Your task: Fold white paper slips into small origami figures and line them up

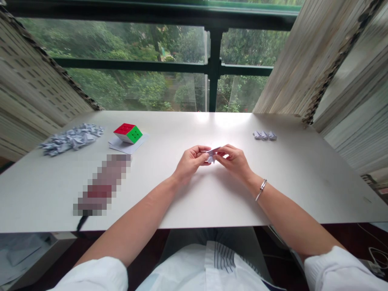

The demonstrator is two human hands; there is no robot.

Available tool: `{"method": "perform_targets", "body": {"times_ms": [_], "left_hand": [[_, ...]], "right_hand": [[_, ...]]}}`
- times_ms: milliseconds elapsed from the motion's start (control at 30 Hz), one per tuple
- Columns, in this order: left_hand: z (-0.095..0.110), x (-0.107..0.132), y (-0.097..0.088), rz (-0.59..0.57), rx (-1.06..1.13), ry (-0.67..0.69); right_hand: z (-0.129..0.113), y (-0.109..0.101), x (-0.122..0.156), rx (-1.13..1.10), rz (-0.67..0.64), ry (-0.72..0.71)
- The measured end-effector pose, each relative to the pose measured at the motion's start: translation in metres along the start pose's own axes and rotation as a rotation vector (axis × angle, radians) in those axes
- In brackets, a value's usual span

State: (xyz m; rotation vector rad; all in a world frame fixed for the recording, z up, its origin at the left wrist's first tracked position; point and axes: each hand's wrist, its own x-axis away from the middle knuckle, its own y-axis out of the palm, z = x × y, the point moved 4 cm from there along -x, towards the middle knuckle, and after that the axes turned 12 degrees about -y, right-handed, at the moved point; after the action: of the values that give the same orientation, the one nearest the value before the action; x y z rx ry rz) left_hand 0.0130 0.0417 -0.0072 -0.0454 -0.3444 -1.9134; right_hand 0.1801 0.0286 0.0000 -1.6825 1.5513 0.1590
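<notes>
Over the middle of the white table, my left hand point(193, 161) and my right hand point(233, 160) pinch a small folded paper piece point(211, 157) from either side. Its lower part spreads in points, and a flat flap slants along its top. My fingers cover much of its edges. To the far right of my hands lies a short row of folded paper pieces point(264, 135), set side by side. At the far left rests a heap of many similar folded pieces point(72, 139).
A red, green and white puzzle cube point(128, 133) sits on white paper sheets point(136, 146) at the left. Nearer me lies a blurred-out long item point(103, 186) with a black cord. The table point(291, 182) meets a green-framed window point(214, 68) with curtains on both sides.
</notes>
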Motion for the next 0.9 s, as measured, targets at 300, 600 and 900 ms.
{"method": "perform_targets", "body": {"times_ms": [300, 600, 900], "left_hand": [[-0.0008, -0.0003, -0.0006, -0.021, 0.009, 0.014], [-0.0018, -0.0015, -0.0007, -0.055, 0.012, 0.018], [-0.0012, -0.0001, 0.0012, -0.046, -0.003, 0.02]], "right_hand": [[0.0015, -0.0021, 0.0004, -0.014, 0.028, -0.037], [0.0018, -0.0019, 0.0015, 0.074, 0.028, -0.108], [-0.0039, -0.0028, 0.0026, 0.264, -0.034, -0.149]]}}
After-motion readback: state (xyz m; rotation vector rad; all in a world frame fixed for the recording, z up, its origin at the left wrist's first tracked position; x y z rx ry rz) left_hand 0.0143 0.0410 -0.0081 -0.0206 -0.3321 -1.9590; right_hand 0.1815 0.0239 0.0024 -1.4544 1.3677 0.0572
